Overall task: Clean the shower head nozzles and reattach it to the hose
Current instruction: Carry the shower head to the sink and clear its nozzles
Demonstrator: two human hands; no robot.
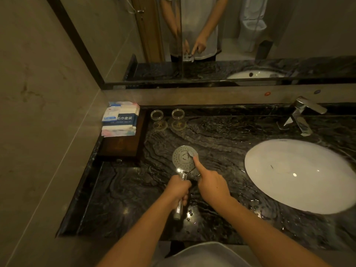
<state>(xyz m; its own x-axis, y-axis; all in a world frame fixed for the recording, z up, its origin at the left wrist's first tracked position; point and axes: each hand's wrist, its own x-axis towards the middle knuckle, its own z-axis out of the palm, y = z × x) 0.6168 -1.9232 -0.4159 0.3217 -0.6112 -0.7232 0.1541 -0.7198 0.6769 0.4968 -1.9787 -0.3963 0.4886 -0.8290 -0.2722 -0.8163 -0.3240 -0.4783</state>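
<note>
Shower head [184, 158] is held above the dark marble counter [221, 143], left of the white oval basin [300, 174], face plate turned up toward the camera. Chrome handle [180, 206] is gripped in the left hand [178, 190], fist closed around it; the handle's lower end sticks out below the fist with no hose seen on it. Right hand [211, 185] is not gripping anything: index finger [198, 164] is extended, tip pressed on the right edge of the nozzle face, other fingers curled. Hands are close together, not touching as far as can be told.

Water droplets are scattered on the counter near the handle end. Chrome faucet [300, 117] is set behind the basin. Two glass tumblers [167, 119] are stood at the back of the counter. Packaged towel sets [121, 118] are stacked on a wooden box [123, 143] at the left wall. Both hands are mirrored above.
</note>
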